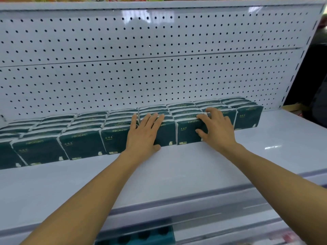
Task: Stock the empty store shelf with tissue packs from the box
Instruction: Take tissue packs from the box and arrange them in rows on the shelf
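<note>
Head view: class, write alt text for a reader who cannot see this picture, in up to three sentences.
Two bare hands press on a row of dark green tissue packs at the back of a white shelf. The left hand lies flat, fingers straight; the right hand curls round one pack's top edge. A white pegboard stands behind.

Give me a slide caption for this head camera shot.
Both hands, left and right, press dark green tissue packs rowed along the white shelf.
</note>
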`<state>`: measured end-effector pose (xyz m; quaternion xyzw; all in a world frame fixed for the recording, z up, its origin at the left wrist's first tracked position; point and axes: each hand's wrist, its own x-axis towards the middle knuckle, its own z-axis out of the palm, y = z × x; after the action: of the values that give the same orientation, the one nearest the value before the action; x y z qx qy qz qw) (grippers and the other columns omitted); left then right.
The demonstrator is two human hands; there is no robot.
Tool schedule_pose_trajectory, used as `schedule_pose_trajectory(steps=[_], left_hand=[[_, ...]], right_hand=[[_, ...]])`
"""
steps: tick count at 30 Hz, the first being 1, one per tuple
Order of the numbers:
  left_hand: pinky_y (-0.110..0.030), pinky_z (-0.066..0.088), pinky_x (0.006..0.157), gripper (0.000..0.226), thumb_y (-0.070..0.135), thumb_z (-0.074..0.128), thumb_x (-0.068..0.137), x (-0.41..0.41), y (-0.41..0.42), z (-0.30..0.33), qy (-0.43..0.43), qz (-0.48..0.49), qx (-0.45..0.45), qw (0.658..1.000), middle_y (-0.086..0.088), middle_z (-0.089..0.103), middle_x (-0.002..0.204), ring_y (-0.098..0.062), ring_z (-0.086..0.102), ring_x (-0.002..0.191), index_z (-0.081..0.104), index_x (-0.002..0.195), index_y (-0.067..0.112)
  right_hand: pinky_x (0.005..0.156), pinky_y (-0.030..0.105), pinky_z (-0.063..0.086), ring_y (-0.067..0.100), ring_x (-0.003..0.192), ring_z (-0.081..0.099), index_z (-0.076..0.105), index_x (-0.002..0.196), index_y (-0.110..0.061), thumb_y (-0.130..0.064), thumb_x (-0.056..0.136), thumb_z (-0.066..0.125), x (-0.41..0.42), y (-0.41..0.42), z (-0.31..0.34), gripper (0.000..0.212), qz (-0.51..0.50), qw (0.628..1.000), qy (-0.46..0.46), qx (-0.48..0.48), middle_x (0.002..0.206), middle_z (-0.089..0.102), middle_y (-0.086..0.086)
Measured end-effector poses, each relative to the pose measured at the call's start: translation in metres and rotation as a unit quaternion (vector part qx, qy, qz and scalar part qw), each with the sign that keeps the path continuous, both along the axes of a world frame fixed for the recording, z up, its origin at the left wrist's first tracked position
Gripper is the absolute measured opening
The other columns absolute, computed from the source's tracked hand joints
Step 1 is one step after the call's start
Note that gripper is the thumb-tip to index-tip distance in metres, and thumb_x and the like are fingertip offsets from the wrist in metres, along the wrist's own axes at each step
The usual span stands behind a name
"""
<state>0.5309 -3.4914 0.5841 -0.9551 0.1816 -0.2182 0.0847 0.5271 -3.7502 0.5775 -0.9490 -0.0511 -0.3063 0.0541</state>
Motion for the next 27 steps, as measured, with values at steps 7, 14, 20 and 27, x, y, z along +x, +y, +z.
schedule_pose_trajectory(steps=[7, 14, 20, 27], left_hand=[[-0.054, -0.006, 0.12, 0.09, 0.062, 0.047, 0.092, -0.051, -0.003, 0.006, -0.044, -0.01, -0.077, 0.996, 0.0, 0.007, 0.165, -0.021, 0.003, 0.152, -0.002, 0.157, 0.025], [-0.056, 0.028, 0.114, 0.078, 0.055, 0.053, 0.087, -0.153, 0.018, -0.019, -0.134, -0.033, -0.14, 0.98, -0.005, 0.052, 0.142, -0.024, 0.048, 0.133, 0.033, 0.151, 0.016], [-0.049, 0.038, 0.108, 0.068, 0.05, 0.061, 0.09, -0.258, 0.057, -0.051, -0.129, 0.001, -0.175, 0.976, -0.004, 0.055, 0.138, -0.024, 0.051, 0.125, 0.04, 0.146, 0.017], [-0.045, 0.039, 0.105, 0.07, 0.051, 0.064, 0.088, -0.349, 0.142, -0.097, -0.071, 0.09, -0.153, 0.982, -0.002, 0.056, 0.137, -0.022, 0.052, 0.123, 0.042, 0.146, 0.019]], right_hand=[[0.114, 0.05, 0.022, 0.032, 0.142, 0.026, 0.037, 0.147, -0.021, -0.047, 0.093, 0.054, -0.044, 0.02, 0.001, 0.062, 0.008, 1.0, -0.019, 0.012, 0.155, 0.03, 0.009], [0.102, 0.046, 0.038, 0.022, 0.12, 0.053, 0.047, 0.138, -0.018, -0.045, 0.093, 0.05, -0.15, 0.052, -0.008, 0.053, 0.103, 0.989, -0.101, 0.02, 0.133, 0.057, 0.002], [0.088, 0.041, 0.046, 0.028, 0.113, 0.055, 0.048, 0.138, -0.016, -0.046, 0.093, 0.045, -0.232, 0.091, -0.033, 0.054, 0.187, 0.98, -0.059, 0.021, 0.132, 0.056, 0.006], [0.083, 0.042, 0.049, 0.029, 0.11, 0.058, 0.047, 0.139, -0.016, -0.048, 0.092, 0.043, -0.283, 0.18, -0.076, 0.058, 0.283, 0.959, -0.006, -0.003, 0.132, 0.057, 0.006]])
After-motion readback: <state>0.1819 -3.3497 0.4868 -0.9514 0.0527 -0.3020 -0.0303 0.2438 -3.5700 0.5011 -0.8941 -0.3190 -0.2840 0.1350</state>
